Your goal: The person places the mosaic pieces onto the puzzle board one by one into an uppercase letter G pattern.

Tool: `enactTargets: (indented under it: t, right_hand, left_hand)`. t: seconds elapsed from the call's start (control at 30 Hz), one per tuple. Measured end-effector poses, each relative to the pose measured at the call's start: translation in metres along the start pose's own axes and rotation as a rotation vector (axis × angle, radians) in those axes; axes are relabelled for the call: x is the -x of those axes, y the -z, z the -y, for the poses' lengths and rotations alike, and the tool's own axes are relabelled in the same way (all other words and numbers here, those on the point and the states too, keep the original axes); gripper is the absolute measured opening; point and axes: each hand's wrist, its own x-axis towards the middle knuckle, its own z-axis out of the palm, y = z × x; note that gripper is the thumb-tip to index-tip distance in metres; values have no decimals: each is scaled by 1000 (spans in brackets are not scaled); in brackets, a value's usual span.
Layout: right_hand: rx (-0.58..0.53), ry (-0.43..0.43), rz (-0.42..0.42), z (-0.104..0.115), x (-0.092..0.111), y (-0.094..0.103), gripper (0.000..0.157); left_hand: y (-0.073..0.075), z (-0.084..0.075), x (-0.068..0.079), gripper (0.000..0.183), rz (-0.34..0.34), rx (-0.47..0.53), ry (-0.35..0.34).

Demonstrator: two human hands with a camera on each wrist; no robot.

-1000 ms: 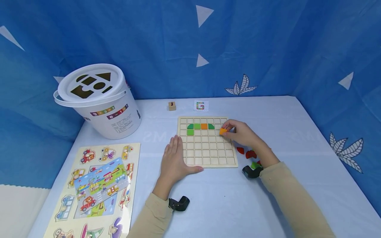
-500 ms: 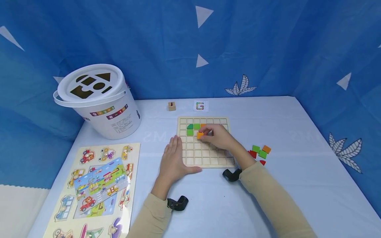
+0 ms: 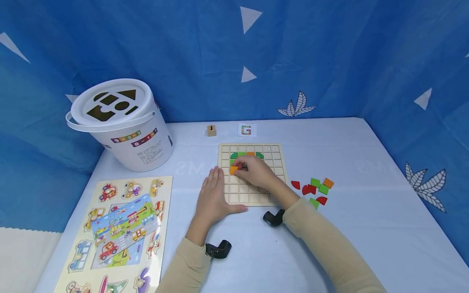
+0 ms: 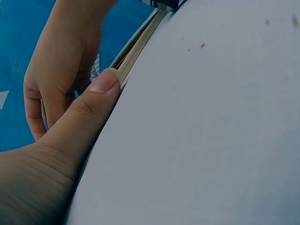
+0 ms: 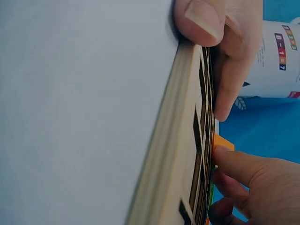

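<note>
A wooden grid board (image 3: 256, 199) lies on the table, with green and orange tiles along an upper row. My right hand (image 3: 256, 173) pinches an orange square tile (image 3: 234, 170) at the board's left side, just below a green square that the fingers partly cover. In the right wrist view the thumb and fingertips meet the orange tile (image 5: 224, 142) at the grid's surface. My left hand (image 3: 214, 199) lies flat along the board's left edge, fingers straight, with the thumb (image 4: 105, 82) against the near edge.
Loose red, green and orange tiles (image 3: 323, 189) lie right of the board. Behind it are a small card with a G (image 3: 247, 130) and a wooden cube (image 3: 211, 130). A white bucket (image 3: 146, 150) stands at the back left, a picture puzzle board (image 3: 166, 203) nearer.
My right hand has carried the orange tile leftward across the board, from its right side to the left column under the green square. The left hand stays in place.
</note>
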Motion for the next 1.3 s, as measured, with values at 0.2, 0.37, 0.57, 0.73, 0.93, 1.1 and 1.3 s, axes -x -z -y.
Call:
enactTargets:
  t: [0.2,0.37,0.57,0.73,0.93,1.1,1.3]
  right_hand:
    - [111,-3,1,3,1,1,23]
    - [148,12,23,2,1,1,24]
    - [132,38,60,0,7,8,26]
    - [101,16,74,-7,19,25,33]
    - [103,-14,84,-29,38,54,36]
    - [151,-107,77,-53,63,81,39]
    - [191,-242,48,-85,97,106,44]
  left_hand:
    - [0,-1,0,145,5,-16,-4]
    - [0,-1,0,144,-1,-16,-3]
    - [-1,-1,0,144,-4,-20,4]
    - [0,-2,0,144,-10,-11,6]
    - [-1,-1,-1,145,-17,-10,15]
    - [-2,-1,0,146,-33,-2,18]
    - [-2,-2,0,146,-39,-1,10]
